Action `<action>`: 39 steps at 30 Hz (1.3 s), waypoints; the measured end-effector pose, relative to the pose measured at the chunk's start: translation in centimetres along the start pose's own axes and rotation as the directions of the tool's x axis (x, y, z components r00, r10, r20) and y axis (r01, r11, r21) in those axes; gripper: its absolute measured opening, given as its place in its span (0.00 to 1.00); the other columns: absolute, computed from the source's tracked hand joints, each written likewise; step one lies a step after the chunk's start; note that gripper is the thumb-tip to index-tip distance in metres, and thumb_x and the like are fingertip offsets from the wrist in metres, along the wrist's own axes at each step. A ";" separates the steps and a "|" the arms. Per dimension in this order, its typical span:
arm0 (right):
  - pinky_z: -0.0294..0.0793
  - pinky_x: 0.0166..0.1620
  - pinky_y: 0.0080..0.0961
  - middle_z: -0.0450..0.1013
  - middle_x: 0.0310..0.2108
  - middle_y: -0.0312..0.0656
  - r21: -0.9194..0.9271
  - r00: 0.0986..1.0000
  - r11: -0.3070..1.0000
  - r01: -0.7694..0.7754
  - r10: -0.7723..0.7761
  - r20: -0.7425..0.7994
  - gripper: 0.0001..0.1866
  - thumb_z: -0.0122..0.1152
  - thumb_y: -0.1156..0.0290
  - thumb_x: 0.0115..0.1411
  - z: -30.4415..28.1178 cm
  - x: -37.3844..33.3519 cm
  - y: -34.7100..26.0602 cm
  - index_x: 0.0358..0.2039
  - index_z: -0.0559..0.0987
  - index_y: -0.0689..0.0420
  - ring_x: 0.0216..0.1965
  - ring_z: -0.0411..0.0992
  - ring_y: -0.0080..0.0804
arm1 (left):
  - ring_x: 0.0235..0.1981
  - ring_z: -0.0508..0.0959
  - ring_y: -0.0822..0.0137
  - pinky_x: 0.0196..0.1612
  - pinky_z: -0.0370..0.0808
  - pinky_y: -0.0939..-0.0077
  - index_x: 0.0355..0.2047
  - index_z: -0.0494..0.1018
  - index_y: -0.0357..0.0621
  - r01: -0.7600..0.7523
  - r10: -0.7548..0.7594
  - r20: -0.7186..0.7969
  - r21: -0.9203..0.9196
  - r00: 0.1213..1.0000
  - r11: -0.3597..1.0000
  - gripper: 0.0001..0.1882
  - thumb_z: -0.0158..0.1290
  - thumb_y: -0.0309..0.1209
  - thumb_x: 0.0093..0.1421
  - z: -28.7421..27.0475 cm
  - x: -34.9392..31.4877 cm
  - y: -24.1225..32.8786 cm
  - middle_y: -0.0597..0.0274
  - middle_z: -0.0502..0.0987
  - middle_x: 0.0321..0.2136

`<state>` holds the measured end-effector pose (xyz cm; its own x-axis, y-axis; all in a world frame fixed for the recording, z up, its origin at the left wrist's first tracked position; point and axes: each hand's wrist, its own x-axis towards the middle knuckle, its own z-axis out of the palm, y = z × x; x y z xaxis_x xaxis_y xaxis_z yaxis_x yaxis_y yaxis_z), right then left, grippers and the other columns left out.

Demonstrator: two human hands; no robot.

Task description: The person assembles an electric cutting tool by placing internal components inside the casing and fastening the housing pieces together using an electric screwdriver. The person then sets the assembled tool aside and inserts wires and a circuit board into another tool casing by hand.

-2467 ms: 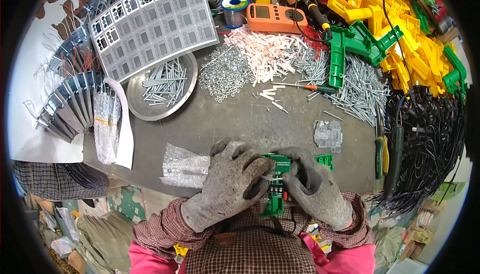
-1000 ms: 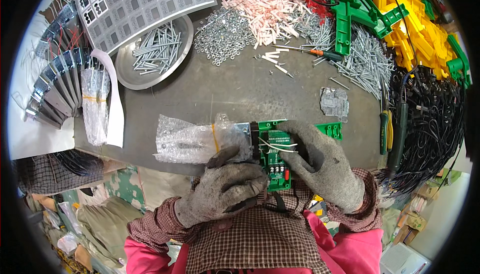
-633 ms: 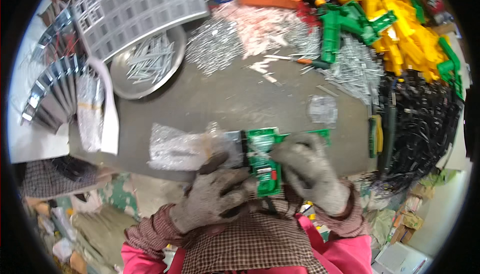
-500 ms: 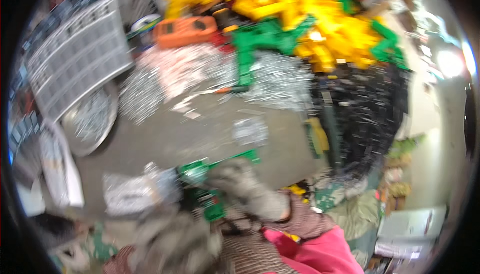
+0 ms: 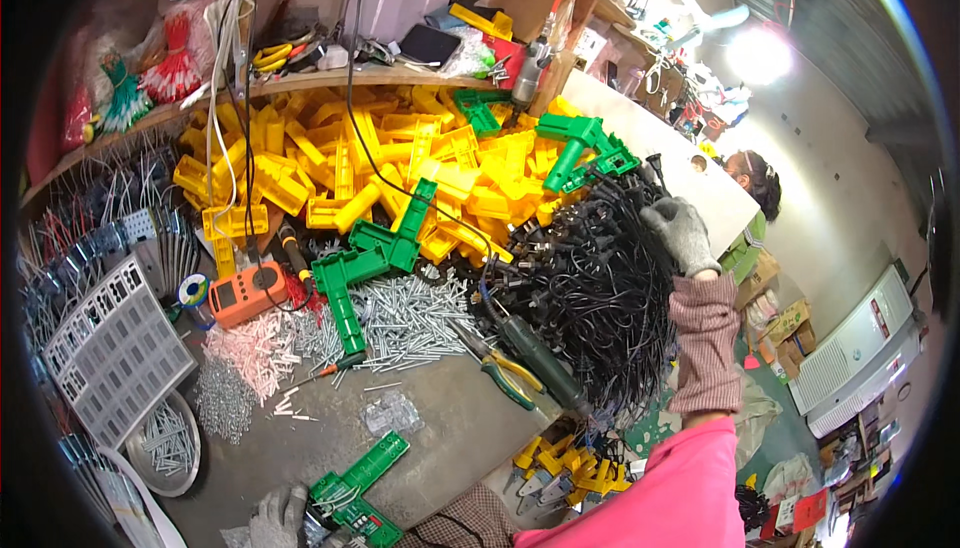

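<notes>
My left hand (image 5: 277,518), in a grey glove, is at the lower edge with its fingers curled against the left side of a green plastic housing (image 5: 357,493). This angled housing holds thin white wires and small parts. My right hand (image 5: 680,234), also gloved, is stretched to the far right, at the upper edge of a big heap of black power cords (image 5: 610,288). Its fingers are bent closed on a cord there; the fingertips are partly hidden among the cords. A black plug (image 5: 655,163) sticks up just beyond that hand.
Yellow plastic housings (image 5: 340,163) are piled at the back, with green housings (image 5: 375,253) in front. Loose screws (image 5: 415,323), an orange multimeter (image 5: 247,294), pliers (image 5: 508,376) and a metal bowl (image 5: 165,448) lie on the table. An electric screwdriver (image 5: 535,63) hangs above. A person (image 5: 750,198) is at the far right.
My right hand has moved from the green housing out to the black cords. The left hand has come to the housing's side. The view has swung up and right, and the blur is gone.
</notes>
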<state>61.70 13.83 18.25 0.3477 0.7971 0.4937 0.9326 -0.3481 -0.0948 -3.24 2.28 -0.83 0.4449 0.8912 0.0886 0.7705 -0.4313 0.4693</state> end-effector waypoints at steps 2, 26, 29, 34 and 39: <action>0.73 0.50 0.42 0.77 0.41 0.50 0.021 0.999 1.000 -0.003 0.004 -0.052 0.18 0.64 0.56 0.59 0.3 -0.6 1.1 0.39 0.82 0.59 0.46 0.75 0.50 | 0.55 0.70 0.41 0.56 0.71 0.52 0.66 0.60 0.45 -0.025 0.025 0.028 -0.003 0.999 1.000 0.45 0.67 0.37 0.50 0.7 -0.2 -0.3 0.41 0.68 0.56; 0.73 0.41 0.30 0.75 0.31 0.44 -0.224 0.890 0.949 0.221 -0.291 -0.352 0.08 0.54 0.75 0.62 -5.7 -0.2 -2.8 0.41 0.78 0.60 0.34 0.72 0.34 | 0.53 0.71 0.45 0.53 0.69 0.51 0.63 0.60 0.38 -0.009 0.009 0.039 -0.020 0.999 1.000 0.47 0.68 0.44 0.48 0.9 -0.3 -0.6 0.44 0.71 0.52; 0.67 0.27 0.20 0.69 0.25 0.32 0.391 0.974 0.892 0.226 -0.221 -0.058 0.10 0.52 0.66 0.68 -6.1 -3.3 -10.7 0.45 0.74 0.57 0.22 0.66 0.20 | 0.52 0.71 0.46 0.53 0.70 0.53 0.62 0.63 0.37 -0.022 0.022 0.025 -0.003 0.999 1.000 0.44 0.67 0.46 0.49 0.5 -0.5 -1.0 0.45 0.72 0.52; 0.62 0.22 0.16 0.66 0.23 0.30 0.824 0.787 0.316 -0.469 -0.274 0.553 0.12 0.54 0.63 0.69 4.8 -13.5 -24.9 0.45 0.73 0.57 0.18 0.63 0.16 | 0.52 0.72 0.46 0.53 0.70 0.53 0.63 0.62 0.39 -0.053 0.055 0.058 -0.036 0.997 0.998 0.46 0.66 0.48 0.49 0.3 -0.6 -1.5 0.46 0.73 0.51; 0.62 0.64 0.33 0.68 0.55 0.57 0.554 0.935 0.778 0.298 -0.355 -0.004 0.22 0.54 0.68 0.67 14.2 -13.6 -28.5 0.58 0.68 0.65 0.59 0.66 0.48 | 0.53 0.72 0.46 0.54 0.70 0.53 0.66 0.61 0.42 -0.017 0.017 -0.005 -0.017 1.000 1.000 0.47 0.67 0.47 0.49 0.9 -1.3 -1.7 0.48 0.74 0.50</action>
<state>31.80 19.94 1.95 -0.0066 0.8670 0.4983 0.8821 0.2398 -0.4054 -4.76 1.73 -2.55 0.4554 0.8845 0.1010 0.7548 -0.4438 0.4830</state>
